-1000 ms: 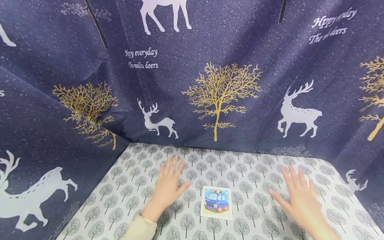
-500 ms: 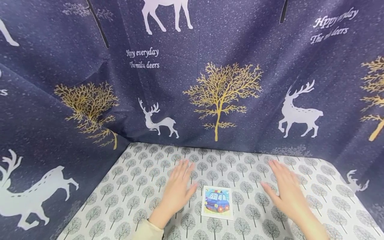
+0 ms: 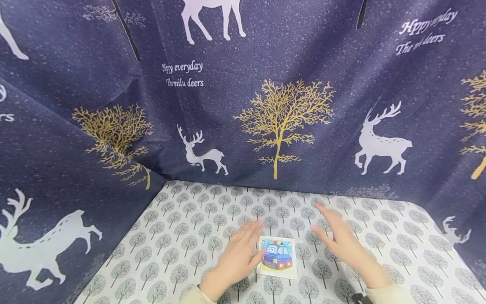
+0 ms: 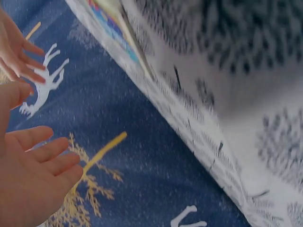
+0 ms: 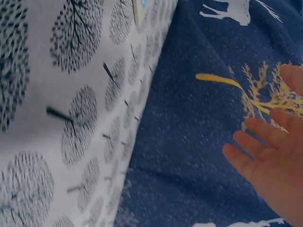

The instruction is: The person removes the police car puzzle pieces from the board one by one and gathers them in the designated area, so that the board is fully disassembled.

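A square picture puzzle (image 3: 279, 257) with a white border lies flat on the cloth, showing a blue cartoon police car. Beside its left edge is my left hand (image 3: 239, 255), fingers extended, the thumb tip overlapping the puzzle's left border in the head view; whether it touches cannot be told. My right hand (image 3: 341, 240) hovers to the right of the puzzle, apart from it, thumb and fingers spread. Neither hand holds anything. In the left wrist view, the left hand (image 4: 38, 175) shows relaxed fingers; the right wrist view shows the right hand (image 5: 270, 156) likewise extended.
The table is covered by a white cloth (image 3: 182, 253) printed with grey trees. Behind it and at the left hangs a dark blue curtain (image 3: 243, 143) with white deer and golden trees. A small dark object (image 3: 360, 298) shows by the right sleeve.
Both hands have moved inward toward the puzzle, the left one rightward and the right one leftward. The puzzle stays in place on the cloth.
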A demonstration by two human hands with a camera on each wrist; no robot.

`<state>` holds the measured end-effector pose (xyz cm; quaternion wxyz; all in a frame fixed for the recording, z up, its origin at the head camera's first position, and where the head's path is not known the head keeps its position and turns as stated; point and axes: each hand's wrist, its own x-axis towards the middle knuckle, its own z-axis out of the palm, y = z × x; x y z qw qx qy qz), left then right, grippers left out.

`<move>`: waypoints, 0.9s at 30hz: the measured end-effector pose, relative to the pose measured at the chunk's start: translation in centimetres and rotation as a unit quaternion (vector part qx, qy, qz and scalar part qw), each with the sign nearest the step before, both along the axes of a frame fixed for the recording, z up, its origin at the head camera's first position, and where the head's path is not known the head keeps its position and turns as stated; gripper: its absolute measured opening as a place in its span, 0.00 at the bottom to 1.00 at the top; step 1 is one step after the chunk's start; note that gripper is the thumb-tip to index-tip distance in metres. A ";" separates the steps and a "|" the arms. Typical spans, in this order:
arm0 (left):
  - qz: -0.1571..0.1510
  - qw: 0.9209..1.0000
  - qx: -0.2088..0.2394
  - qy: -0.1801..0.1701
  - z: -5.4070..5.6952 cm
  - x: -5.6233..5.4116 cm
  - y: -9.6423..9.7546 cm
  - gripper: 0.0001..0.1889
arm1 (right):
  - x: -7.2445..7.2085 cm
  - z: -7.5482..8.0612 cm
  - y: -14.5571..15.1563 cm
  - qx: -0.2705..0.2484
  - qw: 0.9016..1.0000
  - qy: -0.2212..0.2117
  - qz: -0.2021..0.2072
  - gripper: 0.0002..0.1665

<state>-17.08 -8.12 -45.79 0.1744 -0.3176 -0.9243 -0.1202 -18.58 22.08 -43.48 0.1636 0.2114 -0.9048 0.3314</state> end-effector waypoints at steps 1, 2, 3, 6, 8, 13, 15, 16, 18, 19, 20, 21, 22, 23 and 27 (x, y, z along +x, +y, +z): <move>-0.007 1.000 -0.003 -0.002 -0.2 0.1 0.1 0.33 | -0.2 -0.2 -0.2 -0.003 1.000 -0.005 0.005 0.37; -0.016 1.000 -0.008 -0.005 -0.4 0.2 0.3 0.33 | -0.5 -0.3 -0.4 -0.006 1.000 -0.011 0.009 0.35; -0.023 1.000 -0.014 -0.009 -0.5 0.3 0.4 0.34 | -0.7 -0.5 -0.7 -0.010 1.000 -0.018 0.014 0.34; -0.047 0.998 -0.032 -0.025 -1.1 0.6 0.8 0.35 | -1.3 -0.7 -1.4 -0.025 0.999 -0.025 0.037 0.32; -0.061 0.996 -0.049 -0.043 -1.4 0.7 1.0 0.35 | -1.9 -0.8 -1.8 -0.032 0.998 -0.021 0.050 0.31; -0.087 0.989 -0.091 -0.077 -2.1 1.0 1.4 0.38 | -3.0 -1.2 -2.9 -0.058 0.994 -0.023 0.092 0.29; -0.098 0.986 -0.100 -0.094 -2.3 1.1 1.6 0.38 | -3.5 -1.4 -3.3 -0.068 0.991 -0.037 0.107 0.28; -0.103 0.984 -0.105 -0.101 -2.3 1.2 1.6 0.39 | -3.7 -1.6 -3.4 -0.072 0.990 -0.045 0.114 0.28; -0.110 0.980 -0.115 -0.116 -2.3 1.4 1.8 0.39 | -4.1 -1.8 -3.8 -0.075 0.987 -0.063 0.129 0.27; -0.114 0.978 -0.122 -0.122 -2.3 1.4 1.9 0.39 | -4.2 -2.0 -4.0 -0.076 0.985 -0.071 0.137 0.27; -0.116 0.976 -0.129 -0.129 -2.3 1.5 1.9 0.40 | -4.4 -2.1 -4.1 -0.077 0.983 -0.079 0.145 0.27; -0.116 0.975 -0.135 -0.134 -2.3 1.7 2.0 0.40 | -4.5 -2.2 -4.3 -0.077 0.982 -0.085 0.153 0.27; -0.117 0.973 -0.143 -0.138 -2.3 1.8 2.1 0.41 | -4.6 -2.2 -4.6 -0.077 0.980 -0.091 0.160 0.27; -0.117 0.971 -0.149 -0.144 -2.3 1.9 2.1 0.41 | -4.7 -2.3 -4.8 -0.078 0.978 -0.096 0.168 0.27; -0.115 0.966 -0.163 -0.165 -2.4 2.3 2.2 0.42 | -5.0 -2.5 -5.6 -0.077 0.970 -0.122 0.196 0.28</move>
